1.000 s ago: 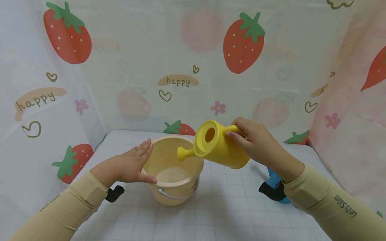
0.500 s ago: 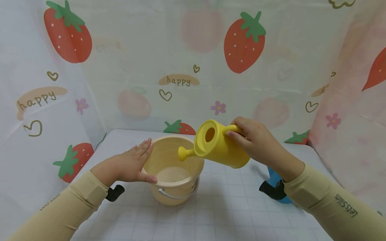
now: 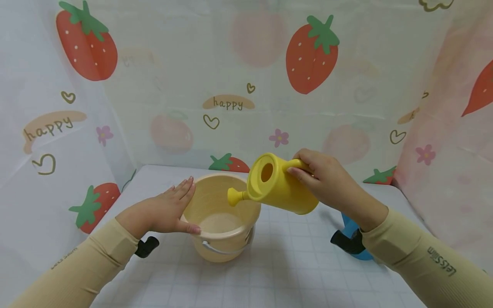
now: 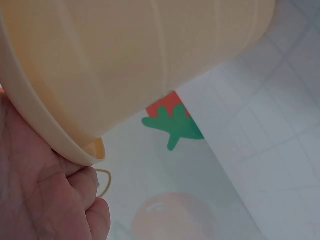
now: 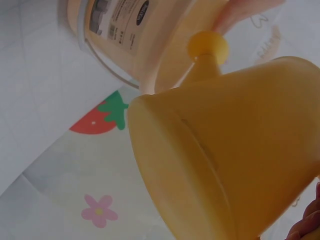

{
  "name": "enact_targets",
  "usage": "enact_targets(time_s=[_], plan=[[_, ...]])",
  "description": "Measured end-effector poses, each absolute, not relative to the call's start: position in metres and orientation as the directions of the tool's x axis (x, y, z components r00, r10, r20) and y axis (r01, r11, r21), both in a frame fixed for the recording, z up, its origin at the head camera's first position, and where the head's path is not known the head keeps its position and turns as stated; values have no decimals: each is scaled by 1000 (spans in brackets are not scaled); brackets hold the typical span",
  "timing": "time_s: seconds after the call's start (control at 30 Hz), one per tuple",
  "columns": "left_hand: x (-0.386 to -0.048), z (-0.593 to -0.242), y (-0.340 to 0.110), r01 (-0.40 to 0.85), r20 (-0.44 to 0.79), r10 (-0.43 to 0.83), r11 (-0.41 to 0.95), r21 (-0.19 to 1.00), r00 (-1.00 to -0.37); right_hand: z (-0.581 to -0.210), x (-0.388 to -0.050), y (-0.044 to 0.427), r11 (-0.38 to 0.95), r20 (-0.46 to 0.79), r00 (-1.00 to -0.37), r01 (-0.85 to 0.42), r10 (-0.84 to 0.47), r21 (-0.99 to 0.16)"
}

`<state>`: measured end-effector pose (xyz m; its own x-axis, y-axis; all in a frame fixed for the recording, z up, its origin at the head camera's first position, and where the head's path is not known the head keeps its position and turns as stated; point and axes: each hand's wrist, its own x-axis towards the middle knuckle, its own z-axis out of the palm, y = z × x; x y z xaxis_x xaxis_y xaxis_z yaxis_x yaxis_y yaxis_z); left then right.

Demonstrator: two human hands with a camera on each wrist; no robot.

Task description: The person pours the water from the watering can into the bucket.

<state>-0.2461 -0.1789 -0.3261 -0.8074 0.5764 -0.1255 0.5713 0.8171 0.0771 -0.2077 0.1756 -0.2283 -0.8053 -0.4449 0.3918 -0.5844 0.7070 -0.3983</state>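
A pale yellow bucket (image 3: 215, 251) stands upright on the table, its white handle hanging down in front. My left hand (image 3: 163, 212) rests on the left of the bucket's rim, fingers straight and thumb along the near edge. My right hand (image 3: 327, 182) grips the handle of a yellow watering can (image 3: 289, 196). The can is tilted left, and its spout (image 3: 233, 196) is over the bucket's mouth. No water is visible coming out of it. In the right wrist view, the can's underside (image 5: 165, 160) faces the camera; the left wrist view has the bucket's ribbed wall (image 4: 130, 60).
Behind my right wrist, a blue object (image 3: 348, 226) is mostly hidden. Black wrist mounts (image 3: 147, 247) sit under both forearms. The table (image 3: 246, 282) has a pale grid cloth. Strawberry-printed curtains (image 3: 239, 137) enclose its back and sides.
Almost nothing differs. The right hand and the watering can have shifted very slightly; the left hand and the bucket stay in place.
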Motion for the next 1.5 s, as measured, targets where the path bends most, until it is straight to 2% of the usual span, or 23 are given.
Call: enact_targets(time_s=[1.5], plan=[[-247, -327, -178, 564, -128, 567, 823, 64, -814, -223, -208, 174, 703, 407, -785, -609, -467, -366]])
